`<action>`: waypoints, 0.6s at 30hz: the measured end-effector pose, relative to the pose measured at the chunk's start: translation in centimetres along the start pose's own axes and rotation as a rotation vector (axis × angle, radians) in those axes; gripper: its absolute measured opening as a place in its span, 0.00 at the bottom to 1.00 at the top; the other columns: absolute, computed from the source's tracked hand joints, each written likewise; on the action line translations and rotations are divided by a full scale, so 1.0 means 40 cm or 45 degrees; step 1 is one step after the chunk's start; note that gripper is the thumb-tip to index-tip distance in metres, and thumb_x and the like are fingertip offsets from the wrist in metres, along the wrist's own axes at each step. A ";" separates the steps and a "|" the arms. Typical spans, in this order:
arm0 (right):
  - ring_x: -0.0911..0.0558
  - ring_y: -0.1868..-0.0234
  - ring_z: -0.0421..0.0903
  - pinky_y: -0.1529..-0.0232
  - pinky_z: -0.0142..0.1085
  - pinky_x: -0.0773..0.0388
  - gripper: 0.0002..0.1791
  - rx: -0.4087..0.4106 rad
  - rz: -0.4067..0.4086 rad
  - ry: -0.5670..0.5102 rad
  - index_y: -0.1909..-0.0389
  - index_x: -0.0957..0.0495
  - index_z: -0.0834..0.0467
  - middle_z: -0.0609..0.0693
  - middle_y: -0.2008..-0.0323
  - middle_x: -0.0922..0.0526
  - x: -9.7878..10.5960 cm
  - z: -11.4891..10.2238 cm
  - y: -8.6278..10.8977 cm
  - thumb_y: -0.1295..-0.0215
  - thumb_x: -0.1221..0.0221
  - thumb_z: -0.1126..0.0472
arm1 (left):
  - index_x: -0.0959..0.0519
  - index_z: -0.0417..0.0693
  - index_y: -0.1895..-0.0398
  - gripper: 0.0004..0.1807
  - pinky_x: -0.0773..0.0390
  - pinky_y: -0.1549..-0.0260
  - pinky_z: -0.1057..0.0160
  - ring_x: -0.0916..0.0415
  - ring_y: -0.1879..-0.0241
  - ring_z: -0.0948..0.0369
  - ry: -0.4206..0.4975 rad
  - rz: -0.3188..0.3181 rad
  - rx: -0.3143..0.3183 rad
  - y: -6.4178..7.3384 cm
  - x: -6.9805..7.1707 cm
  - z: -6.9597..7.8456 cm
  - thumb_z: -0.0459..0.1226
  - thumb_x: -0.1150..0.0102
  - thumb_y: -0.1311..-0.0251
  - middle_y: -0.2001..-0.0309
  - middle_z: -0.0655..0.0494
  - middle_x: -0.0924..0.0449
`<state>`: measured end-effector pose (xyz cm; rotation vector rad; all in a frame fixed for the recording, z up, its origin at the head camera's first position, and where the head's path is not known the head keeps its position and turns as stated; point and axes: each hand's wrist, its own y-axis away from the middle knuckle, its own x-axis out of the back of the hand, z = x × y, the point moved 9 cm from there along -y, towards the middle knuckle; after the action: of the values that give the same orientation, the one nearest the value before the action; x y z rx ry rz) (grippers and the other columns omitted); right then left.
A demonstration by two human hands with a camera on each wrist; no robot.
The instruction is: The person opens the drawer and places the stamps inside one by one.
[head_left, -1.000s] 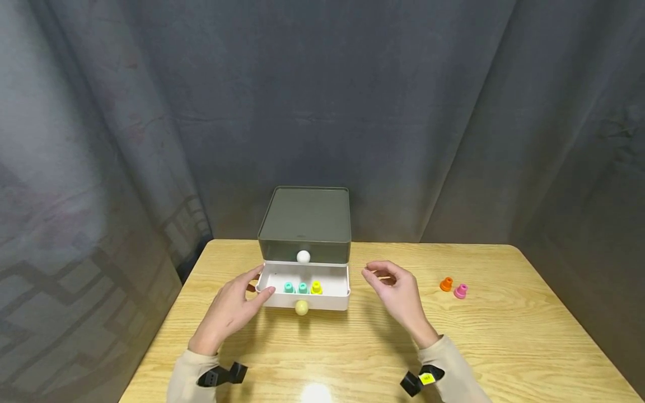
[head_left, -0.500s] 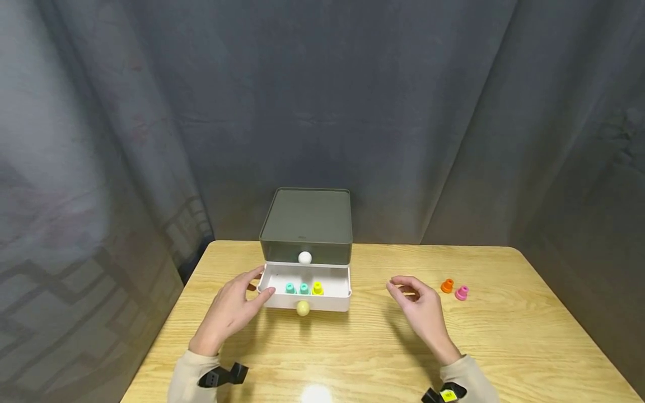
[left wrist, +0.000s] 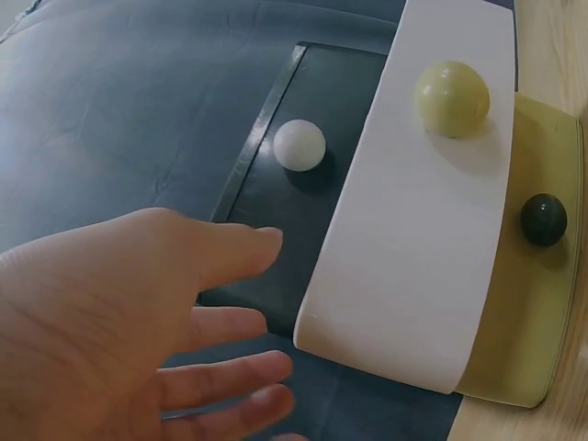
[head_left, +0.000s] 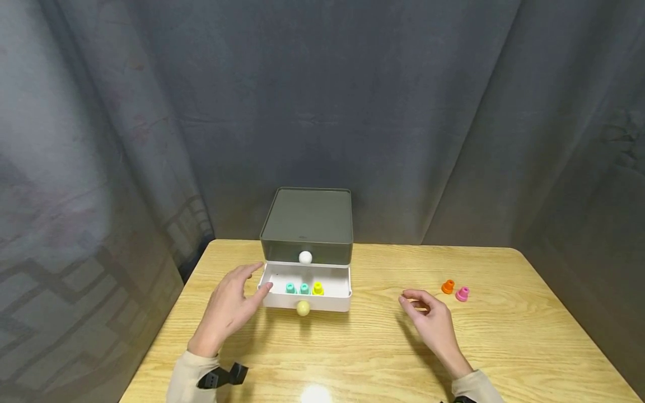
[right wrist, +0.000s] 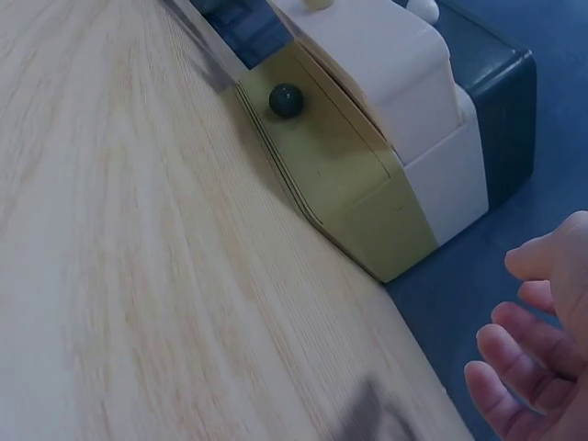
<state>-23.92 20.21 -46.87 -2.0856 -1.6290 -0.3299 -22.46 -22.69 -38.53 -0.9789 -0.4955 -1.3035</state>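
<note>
The desktop drawer box [head_left: 307, 215] has a dark top tier with a white knob. Its white middle drawer [head_left: 330, 303] is pulled out, with a pale yellow knob [left wrist: 452, 99] on the front. Inside stand two teal cone-shaped pieces [head_left: 290, 287] and a yellow one [head_left: 317, 288]. My left hand [head_left: 229, 308] is at the drawer's left front corner, thumb and fingers spread, holding nothing; the left wrist view shows it just off the drawer. Over the table to the right, my right hand [head_left: 432, 323] has loosely curled fingers and holds nothing.
An orange cone-shaped piece [head_left: 448, 286] and a pink one [head_left: 462, 294] sit on the wooden table [head_left: 363, 358], right of my right hand. Under the white drawer is a yellow-green tier [right wrist: 349, 175] with a dark knob [right wrist: 287, 100]. Grey curtains [head_left: 322, 112] hang behind.
My right hand has moved right and toward me, away from the drawer. The left hand has drawn back slightly from the drawer's corner. The cone-shaped pieces have stayed put.
</note>
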 end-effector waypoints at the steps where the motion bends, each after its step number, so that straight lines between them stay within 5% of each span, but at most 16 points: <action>1: 0.17 0.62 0.27 0.58 0.22 0.19 0.12 -0.002 0.002 0.004 0.50 0.11 0.61 0.56 0.51 0.08 0.001 0.003 0.000 0.29 0.31 0.59 | 0.21 0.45 0.29 0.29 0.20 0.44 0.38 0.17 0.41 0.44 -0.002 0.024 -0.009 0.000 0.006 0.004 0.48 0.32 0.29 0.34 0.42 0.18; 5: 0.17 0.62 0.26 0.58 0.22 0.19 0.11 0.003 0.006 0.009 0.51 0.11 0.60 0.57 0.49 0.09 0.002 0.008 -0.001 0.29 0.31 0.60 | 0.17 0.46 0.35 0.25 0.17 0.55 0.46 0.16 0.50 0.49 -0.006 0.133 -0.060 0.006 0.031 0.028 0.46 0.29 0.32 0.41 0.46 0.13; 9: 0.17 0.62 0.26 0.58 0.23 0.19 0.11 0.000 0.000 0.009 0.51 0.11 0.60 0.58 0.49 0.09 0.002 0.010 0.000 0.28 0.31 0.59 | 0.12 0.48 0.46 0.19 0.21 0.67 0.61 0.16 0.62 0.59 0.013 0.197 -0.213 0.017 0.044 0.075 0.41 0.22 0.39 0.55 0.53 0.10; 13: 0.17 0.63 0.27 0.59 0.24 0.19 0.12 -0.013 -0.007 0.012 0.50 0.11 0.60 0.58 0.49 0.09 0.001 0.011 0.003 0.28 0.31 0.58 | 0.11 0.53 0.59 0.15 0.26 0.74 0.70 0.21 0.74 0.72 0.032 0.131 -0.361 0.030 0.029 0.120 0.38 0.16 0.49 0.66 0.63 0.12; 18: 0.16 0.63 0.29 0.60 0.25 0.19 0.10 -0.017 -0.009 0.018 0.52 0.10 0.58 0.57 0.50 0.09 -0.001 0.009 0.006 0.28 0.31 0.58 | 0.11 0.57 0.63 0.13 0.29 0.75 0.72 0.29 0.78 0.80 -0.006 -0.009 -0.383 0.038 -0.011 0.145 0.41 0.15 0.50 0.70 0.69 0.14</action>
<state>-23.74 20.34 -47.26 -2.0835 -1.6301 -0.3584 -19.92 -17.72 -36.29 -1.2293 -0.3109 -1.4077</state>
